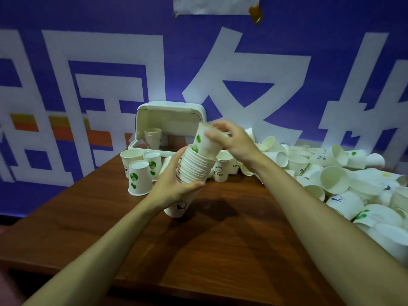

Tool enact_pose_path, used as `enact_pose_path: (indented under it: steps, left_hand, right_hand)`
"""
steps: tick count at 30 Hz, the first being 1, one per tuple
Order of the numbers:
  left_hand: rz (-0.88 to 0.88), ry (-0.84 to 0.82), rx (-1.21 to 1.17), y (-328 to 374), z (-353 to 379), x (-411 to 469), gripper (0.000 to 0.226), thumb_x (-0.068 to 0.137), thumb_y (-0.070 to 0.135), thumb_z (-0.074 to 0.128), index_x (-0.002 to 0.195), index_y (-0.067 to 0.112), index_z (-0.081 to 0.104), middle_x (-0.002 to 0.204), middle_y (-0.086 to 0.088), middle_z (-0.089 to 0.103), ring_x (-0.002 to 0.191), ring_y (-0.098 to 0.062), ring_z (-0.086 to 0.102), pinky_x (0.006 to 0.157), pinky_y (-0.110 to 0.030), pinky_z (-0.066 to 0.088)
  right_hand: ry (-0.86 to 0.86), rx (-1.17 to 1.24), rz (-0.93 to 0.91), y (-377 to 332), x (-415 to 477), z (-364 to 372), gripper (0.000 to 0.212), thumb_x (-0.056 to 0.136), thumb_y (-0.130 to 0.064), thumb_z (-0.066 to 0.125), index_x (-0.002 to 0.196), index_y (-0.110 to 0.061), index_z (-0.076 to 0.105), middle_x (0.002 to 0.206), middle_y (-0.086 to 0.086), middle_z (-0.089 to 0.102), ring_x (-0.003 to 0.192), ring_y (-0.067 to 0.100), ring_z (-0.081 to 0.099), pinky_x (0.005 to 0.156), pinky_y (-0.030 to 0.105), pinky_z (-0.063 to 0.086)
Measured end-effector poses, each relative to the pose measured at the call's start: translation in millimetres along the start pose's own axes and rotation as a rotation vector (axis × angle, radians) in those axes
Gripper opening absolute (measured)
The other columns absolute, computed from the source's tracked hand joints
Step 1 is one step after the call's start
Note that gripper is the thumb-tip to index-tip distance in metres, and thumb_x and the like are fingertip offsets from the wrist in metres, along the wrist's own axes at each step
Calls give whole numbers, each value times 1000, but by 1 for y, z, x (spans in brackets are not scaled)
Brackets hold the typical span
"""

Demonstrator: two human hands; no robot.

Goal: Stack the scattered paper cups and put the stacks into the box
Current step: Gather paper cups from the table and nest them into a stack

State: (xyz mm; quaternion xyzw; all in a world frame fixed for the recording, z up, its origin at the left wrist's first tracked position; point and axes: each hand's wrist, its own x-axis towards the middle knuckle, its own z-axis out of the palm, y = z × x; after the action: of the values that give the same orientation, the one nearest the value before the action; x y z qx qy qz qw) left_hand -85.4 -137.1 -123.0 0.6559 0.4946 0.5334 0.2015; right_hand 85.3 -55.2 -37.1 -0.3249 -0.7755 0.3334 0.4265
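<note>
My left hand [174, 182] grips a tilted stack of white paper cups [194, 171] above the wooden table [198, 250]. My right hand [229, 138] holds a white cup with green marks [204, 140] by its rim, its bottom partly inside the top of the stack. The white box [170, 120] stands open at the back of the table, lid up, with a short stack of cups [153, 138] inside. Several loose cups [141, 180] stand upside down left of the stack. A large heap of scattered cups [344, 180] covers the table's right side.
Cups printed "Bear" [219, 171] stand just behind the held stack. A blue wall banner with big white characters [242, 74] rises right behind the table. The near table edge [110, 270] runs across the lower left.
</note>
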Motion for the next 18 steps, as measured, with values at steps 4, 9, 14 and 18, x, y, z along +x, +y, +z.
enact_pose_path:
  steps: [4, 9, 14, 18]
  left_hand:
    - [9, 14, -2, -1, -1, -3, 89, 68, 28, 84, 140, 38, 32, 129, 17, 50, 115, 1, 52, 89, -20, 49]
    - [-44, 141, -40, -9, -14, -8, 84, 71, 21, 83, 140, 24, 34, 125, 8, 56, 109, 2, 57, 84, -15, 50]
    - [-81, 257, 26, -19, -35, -10, 75, 75, 17, 79, 135, 30, 36, 108, 17, 57, 95, 5, 57, 71, -8, 43]
    - [-98, 255, 16, -31, -42, -1, 71, 76, 24, 78, 133, 25, 36, 106, 14, 57, 95, 0, 58, 73, -15, 45]
  right_hand:
    - [-300, -192, 71, 7, -11, 16, 62, 88, -51, 59, 141, -23, 45, 139, -7, 49, 126, 11, 47, 101, 26, 39]
    - [-200, -6, 144, 16, -13, 33, 48, 98, -45, 45, 137, -17, 47, 125, -12, 51, 115, 3, 49, 104, 31, 39]
    - [-108, -515, 64, 62, 6, 50, 54, 84, -20, 67, 135, -18, 47, 138, 3, 50, 127, 19, 46, 101, 31, 38]
    - [-277, -738, -6, 90, 24, 74, 80, 73, -19, 77, 140, -25, 34, 145, -1, 37, 134, 23, 36, 108, 42, 36]
